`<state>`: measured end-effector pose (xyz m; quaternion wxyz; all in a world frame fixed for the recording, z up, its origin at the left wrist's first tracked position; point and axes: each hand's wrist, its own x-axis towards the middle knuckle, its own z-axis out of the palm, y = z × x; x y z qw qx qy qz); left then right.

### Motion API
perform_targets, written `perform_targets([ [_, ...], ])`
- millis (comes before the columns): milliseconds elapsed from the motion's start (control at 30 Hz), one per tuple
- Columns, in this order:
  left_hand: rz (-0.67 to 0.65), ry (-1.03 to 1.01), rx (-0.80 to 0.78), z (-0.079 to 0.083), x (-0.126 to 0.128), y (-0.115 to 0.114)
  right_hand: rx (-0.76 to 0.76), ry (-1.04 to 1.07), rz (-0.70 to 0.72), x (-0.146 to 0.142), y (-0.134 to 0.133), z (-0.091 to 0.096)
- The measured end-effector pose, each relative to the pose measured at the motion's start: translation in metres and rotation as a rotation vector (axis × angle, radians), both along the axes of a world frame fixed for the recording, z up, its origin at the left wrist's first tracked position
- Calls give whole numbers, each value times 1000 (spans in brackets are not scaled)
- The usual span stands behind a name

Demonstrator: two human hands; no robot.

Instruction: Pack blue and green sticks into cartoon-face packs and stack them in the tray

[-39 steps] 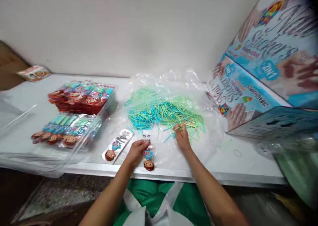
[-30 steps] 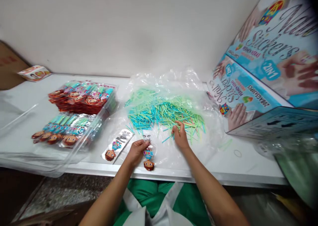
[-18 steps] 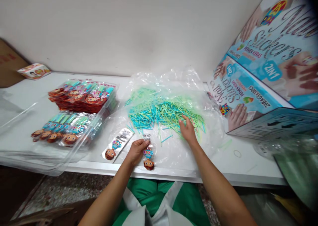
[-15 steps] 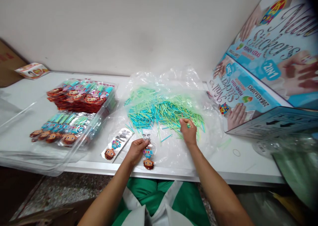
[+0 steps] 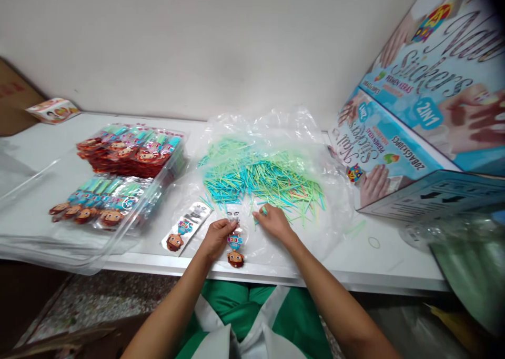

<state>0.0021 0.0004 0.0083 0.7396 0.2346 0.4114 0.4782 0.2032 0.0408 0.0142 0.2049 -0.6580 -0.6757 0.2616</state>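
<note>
My left hand point(image 5: 216, 237) pinches a small printed pouch point(image 5: 235, 246) with a cartoon head, flat near the table's front edge. My right hand point(image 5: 272, 221) is just right of the pouch's top, fingers closed on a few thin blue and green sticks point(image 5: 260, 211). Behind both hands a heap of blue and green sticks point(image 5: 260, 177) lies on a spread clear plastic sheet point(image 5: 276, 127). Another pouch point(image 5: 185, 228) lies flat to the left of my left hand.
Two stacks of filled pouches point(image 5: 132, 151) point(image 5: 100, 201) sit in a clear tray point(image 5: 79, 251) on the left. A large "Nail Stickers" carton point(image 5: 426, 106) leans at the right. A small box point(image 5: 53, 110) is far left. A rubber band point(image 5: 373, 241) lies right.
My right hand reached into the stick heap, closed on a few sticks and pulled back left toward the pouch. My left hand stayed on the pouch.
</note>
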Motion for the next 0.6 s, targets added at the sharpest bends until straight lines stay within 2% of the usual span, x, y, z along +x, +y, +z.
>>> perform_targets([
  [133,9,10,-4,-2,0,0,-103,-102,85,-13,14,0],
  [267,1,15,-6,-4,-1,0,-150,-63,147,-2,14,6],
  [433,2,0,1,-3,-1,-1,-157,205,170,26,3,13],
  [600,9,12,-5,2,0,-1,-122,497,33,36,-6,4],
])
